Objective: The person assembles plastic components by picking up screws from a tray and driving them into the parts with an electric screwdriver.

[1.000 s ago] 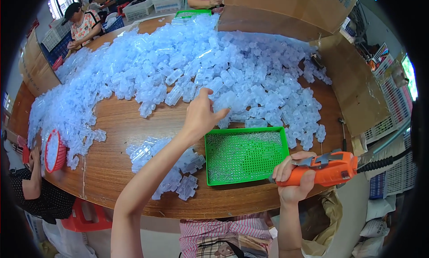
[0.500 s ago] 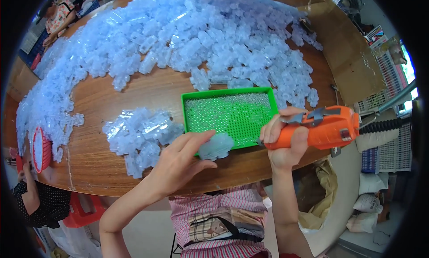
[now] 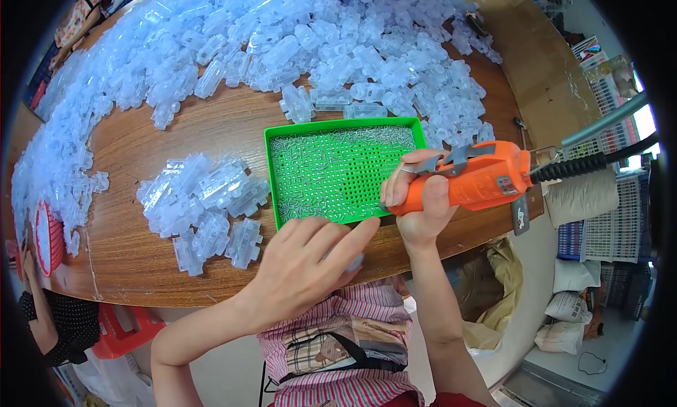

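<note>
My right hand [image 3: 421, 208] is wrapped round an orange power screwdriver [image 3: 486, 180], its front end over the right front corner of a green perforated tray [image 3: 271, 160]. Many small silver screws [image 3: 317, 195] lie in that tray, thickest toward its left and back. Just in front of the tray, my left hand [image 3: 300, 266] is curled with its back upward. A clear plastic part [image 3: 355, 263] shows in part beneath its fingers, which hide most of it. Left of the tray, a small heap of similar clear plastic parts [image 3: 204, 202] lies on the wooden table [image 3: 127, 231].
A large mound of clear plastic parts [image 3: 282, 47] covers the back and left. Cardboard [image 3: 539, 76] borders the right side. A red basket [image 3: 49, 238] stands at the left edge, near another person's arm [image 3: 42, 315]. A black coiled cord [image 3: 571, 169] trails from the screwdriver.
My left hand has drawn the plastic part from the tray's front edge toward my body, turning its back upward. My right hand still holds the screwdriver. The whole view has shifted slightly.
</note>
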A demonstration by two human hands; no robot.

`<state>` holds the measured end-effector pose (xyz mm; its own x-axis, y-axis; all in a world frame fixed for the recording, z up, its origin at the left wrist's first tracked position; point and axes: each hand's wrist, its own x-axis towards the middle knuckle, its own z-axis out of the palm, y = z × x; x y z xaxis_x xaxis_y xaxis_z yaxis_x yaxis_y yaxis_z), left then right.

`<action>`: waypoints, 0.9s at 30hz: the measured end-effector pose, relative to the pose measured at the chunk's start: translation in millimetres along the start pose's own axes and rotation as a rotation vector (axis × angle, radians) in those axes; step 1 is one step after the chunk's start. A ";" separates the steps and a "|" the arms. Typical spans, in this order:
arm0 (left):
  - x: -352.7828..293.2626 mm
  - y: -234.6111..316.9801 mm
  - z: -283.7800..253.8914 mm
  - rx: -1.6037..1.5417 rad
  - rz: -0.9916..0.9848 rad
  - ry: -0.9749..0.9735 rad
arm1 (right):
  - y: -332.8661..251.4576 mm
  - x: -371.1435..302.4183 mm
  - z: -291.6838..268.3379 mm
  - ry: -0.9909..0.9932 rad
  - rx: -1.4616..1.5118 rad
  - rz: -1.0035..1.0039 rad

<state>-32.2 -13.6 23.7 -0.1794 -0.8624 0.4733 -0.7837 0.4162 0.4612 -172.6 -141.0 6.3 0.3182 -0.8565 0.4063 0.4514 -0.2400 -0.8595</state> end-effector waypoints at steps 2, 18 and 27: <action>-1.0 -1.8 11.5 -0.028 0.002 0.010 | 3.3 -2.2 1.5 0.009 -0.070 -0.011; -13.3 -17.2 27.6 -0.172 -0.313 0.039 | 16.0 -6.9 1.6 0.002 -0.071 0.015; -21.9 -28.0 24.2 -0.413 -0.364 0.011 | 15.5 -11.0 -5.1 -0.034 -0.024 -0.011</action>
<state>-20.8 -13.3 -17.7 0.0678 -0.9696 0.2349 -0.4951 0.1717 0.8517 -173.3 -137.6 -13.2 0.3419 -0.8375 0.4262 0.4350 -0.2610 -0.8618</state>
